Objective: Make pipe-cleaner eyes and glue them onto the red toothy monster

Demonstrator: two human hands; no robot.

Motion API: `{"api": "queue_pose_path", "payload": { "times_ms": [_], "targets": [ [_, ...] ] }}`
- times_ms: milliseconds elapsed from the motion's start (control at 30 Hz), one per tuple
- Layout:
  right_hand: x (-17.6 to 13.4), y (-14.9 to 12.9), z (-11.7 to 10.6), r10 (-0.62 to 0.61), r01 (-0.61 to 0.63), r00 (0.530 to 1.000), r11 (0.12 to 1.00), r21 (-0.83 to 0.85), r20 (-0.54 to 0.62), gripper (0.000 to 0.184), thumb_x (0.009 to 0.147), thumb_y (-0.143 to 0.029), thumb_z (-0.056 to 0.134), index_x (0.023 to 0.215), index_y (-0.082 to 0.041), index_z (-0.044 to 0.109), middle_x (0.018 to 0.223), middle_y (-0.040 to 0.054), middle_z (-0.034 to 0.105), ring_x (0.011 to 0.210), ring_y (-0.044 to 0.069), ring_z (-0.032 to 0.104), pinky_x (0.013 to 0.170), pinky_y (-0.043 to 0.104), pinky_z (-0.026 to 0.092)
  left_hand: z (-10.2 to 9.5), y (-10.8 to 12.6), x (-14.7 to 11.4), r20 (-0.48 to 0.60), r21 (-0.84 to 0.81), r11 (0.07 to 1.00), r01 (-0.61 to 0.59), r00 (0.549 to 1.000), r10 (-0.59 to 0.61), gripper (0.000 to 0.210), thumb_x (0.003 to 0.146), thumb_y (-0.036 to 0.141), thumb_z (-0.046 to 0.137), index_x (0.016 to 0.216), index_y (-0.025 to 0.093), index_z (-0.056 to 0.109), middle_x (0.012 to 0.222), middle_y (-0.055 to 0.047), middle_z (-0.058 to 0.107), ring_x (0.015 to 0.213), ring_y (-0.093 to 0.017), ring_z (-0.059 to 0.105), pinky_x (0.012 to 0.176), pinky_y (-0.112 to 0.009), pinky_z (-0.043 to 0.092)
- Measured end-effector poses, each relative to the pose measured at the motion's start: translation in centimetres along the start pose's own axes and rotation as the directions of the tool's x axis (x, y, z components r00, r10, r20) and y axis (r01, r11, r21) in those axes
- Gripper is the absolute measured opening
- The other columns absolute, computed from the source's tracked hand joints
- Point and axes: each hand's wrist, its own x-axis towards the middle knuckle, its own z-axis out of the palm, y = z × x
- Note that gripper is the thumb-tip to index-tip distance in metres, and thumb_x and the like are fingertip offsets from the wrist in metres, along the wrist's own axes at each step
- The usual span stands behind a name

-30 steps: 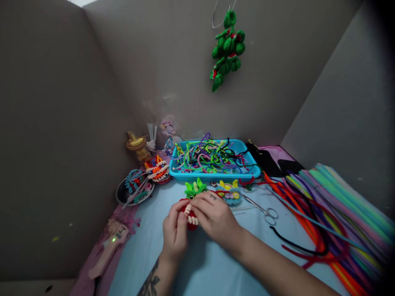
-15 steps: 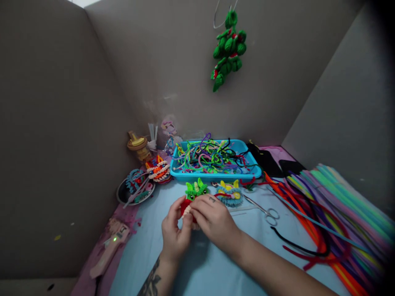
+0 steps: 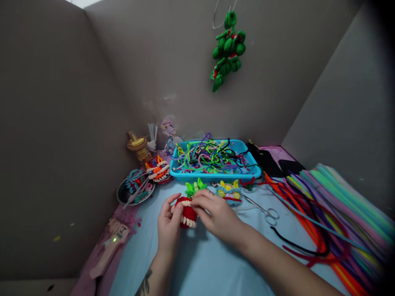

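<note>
Between my hands is a fuzzy pipe-cleaner monster figure (image 3: 189, 214), with a red mouth, rows of cream teeth and a green horned top. My left hand (image 3: 168, 224) grips the figure's left side, thumb in front and fingers behind. From the right, my right hand (image 3: 217, 211) has its fingers closed at the upper row of teeth; they hide part of the green top and the eyes. Just behind my right hand lies a blue fuzzy figure (image 3: 227, 193) with yellow horns and eyes. Scissors (image 3: 262, 209) rest to the right of it.
A blue tray (image 3: 216, 178) of pipe-cleaner scraps stands at the back. Bundled pipe cleaners (image 3: 342, 213) cover the right side. On the left are a glue gun (image 3: 109, 250), a metal bowl (image 3: 121, 193), an orange figure (image 3: 159, 168) and a brown cup (image 3: 138, 146). Green ornaments (image 3: 228, 49) hang above.
The figure has tipped, so more of its red mouth and lower teeth shows. My left hand has shifted slightly left, and my right hand has shifted a little, its fingers still at the teeth.
</note>
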Motion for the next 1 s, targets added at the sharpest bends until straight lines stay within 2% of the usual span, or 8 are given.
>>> {"api": "queue_pose_path", "payload": {
  "times_ms": [200,467,533,633,700,767,833,1000],
  "targets": [
    [-0.2,0.0,0.7,0.073,-0.076,0.997,0.994,-0.075,-0.038,0.021,0.084,-0.005,0.047,0.083,-0.018,0.063,0.082,0.0061,0.062,0.08,0.018,0.058,0.072,0.031,0.05,0.1,-0.2,0.0,0.008,0.004,1.0,-0.006,1.0,0.006,0.036,0.071,0.037,0.071,0.099,0.016,0.06,0.076,-0.003,0.07,0.061,-0.014,0.064,0.056,-0.022,0.049],
    [0.1,-0.1,0.0,-0.04,0.029,0.996,0.991,-0.134,-0.082,0.028,0.083,-0.004,0.048,0.097,-0.019,0.067,0.099,0.0097,0.064,0.096,0.023,0.054,0.084,0.04,0.049,0.3,-0.3,0.3,-0.028,-0.129,0.99,0.052,0.998,-0.056,0.039,0.069,0.036,0.071,0.102,0.017,0.062,0.082,-0.002,0.071,0.068,-0.014,0.064,0.062,-0.023,0.05],
    [0.0,-0.3,-0.3,-0.079,0.064,0.987,0.992,-0.108,-0.141,0.032,0.082,-0.002,0.045,0.101,-0.02,0.065,0.106,0.0105,0.063,0.102,0.023,0.053,0.087,0.042,0.048,0.5,-0.1,0.4,-0.052,-0.173,0.983,0.058,0.996,-0.068,0.037,0.067,0.035,0.073,0.097,0.015,0.064,0.083,-0.004,0.071,0.071,-0.015,0.065,0.063,-0.023,0.05],
    [-0.3,-1.0,-0.6,-0.102,0.08,0.93,0.994,-0.076,-0.352,0.031,0.084,-0.003,0.044,0.101,-0.022,0.062,0.1,0.009,0.064,0.096,0.021,0.058,0.083,0.038,0.049,0.7,0.3,0.5,-0.083,-0.237,0.969,0.064,0.993,-0.086,0.039,0.068,0.036,0.072,0.1,0.014,0.064,0.085,-0.006,0.071,0.072,-0.016,0.066,0.063,-0.024,0.051],
    [-0.6,-1.3,-0.4,-0.043,0.019,0.893,0.998,-0.057,-0.448,0.024,0.084,-0.006,0.046,0.094,-0.022,0.061,0.085,0.006,0.064,0.079,0.018,0.06,0.071,0.033,0.05,0.7,0.5,0.6,-0.113,-0.26,0.964,0.053,0.99,-0.085,0.046,0.069,0.036,0.071,0.109,0.015,0.061,0.085,-0.005,0.071,0.07,-0.016,0.066,0.061,-0.024,0.051],
    [-0.7,-1.3,0.2,0.071,-0.09,0.905,0.996,-0.025,-0.419,0.016,0.083,-0.011,0.049,0.087,-0.022,0.061,0.074,0.0033,0.063,0.067,0.017,0.058,0.061,0.028,0.048,0.6,0.5,0.6,-0.152,-0.263,0.965,0.021,0.986,-0.063,0.051,0.069,0.037,0.07,0.115,0.017,0.058,0.085,-0.004,0.071,0.07,-0.016,0.067,0.061,-0.024,0.051],
    [-0.6,-1.1,0.9,0.199,-0.204,0.917,0.979,0.02,-0.347,0.01,0.081,-0.015,0.054,0.083,-0.021,0.063,0.071,0.0027,0.064,0.065,0.017,0.058,0.058,0.027,0.046,0.4,0.4,0.6,-0.175,-0.257,0.966,-0.018,0.984,-0.029,0.05,0.07,0.038,0.069,0.115,0.018,0.059,0.086,-0.004,0.071,0.072,-0.016,0.067,0.063,-0.024,0.051],
    [-0.2,-0.1,2.4,0.382,-0.327,0.869,0.92,0.214,-0.315,0.01,0.073,-0.025,0.064,0.082,-0.019,0.063,0.078,0.0045,0.063,0.068,0.018,0.057,0.058,0.028,0.048,0.4,-0.2,0.2,-0.127,-0.245,0.969,-0.011,0.992,-0.021,0.046,0.072,0.039,0.068,0.113,0.019,0.06,0.088,-0.004,0.071,0.073,-0.016,0.067,0.065,-0.025,0.052]
  ]
}}
